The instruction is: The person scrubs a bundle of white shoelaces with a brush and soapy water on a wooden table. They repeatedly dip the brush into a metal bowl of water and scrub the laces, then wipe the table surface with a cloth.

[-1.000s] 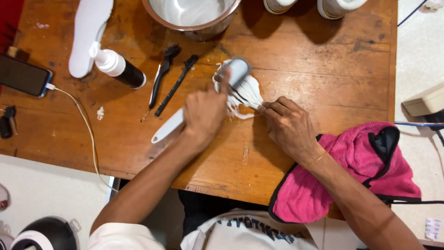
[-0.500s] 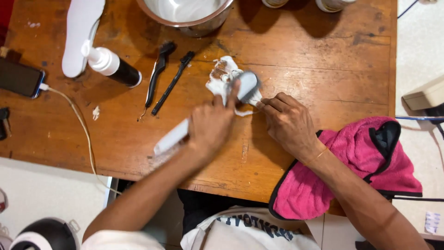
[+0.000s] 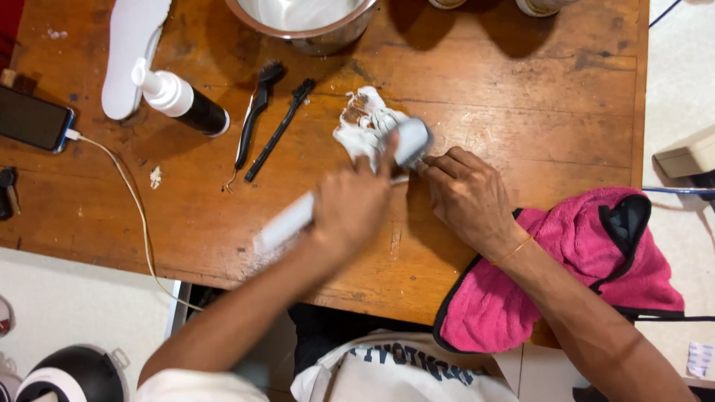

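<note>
My left hand (image 3: 356, 199) grips a long white brush (image 3: 287, 221) whose head lies on a bunch of white shoelaces (image 3: 363, 123) in the middle of the wooden table (image 3: 521, 82). The laces look wet and foamy, with brown dirt on them. My right hand (image 3: 468, 195) lies just right of the brush head, fingertips pinching the near end of the laces and pressing it to the table.
A pink towel (image 3: 573, 275) hangs over the table's near right edge. A metal bowl (image 3: 305, 22) stands at the back. Two black brushes (image 3: 269, 119), a foam pump bottle (image 3: 180, 98), a white insole (image 3: 134, 52) and a phone on a cable (image 3: 33, 119) lie to the left.
The left hand and brush have slid across the laces, first toward me and right, then back a little. The laces shifted slightly. The right hand stays on their end.
</note>
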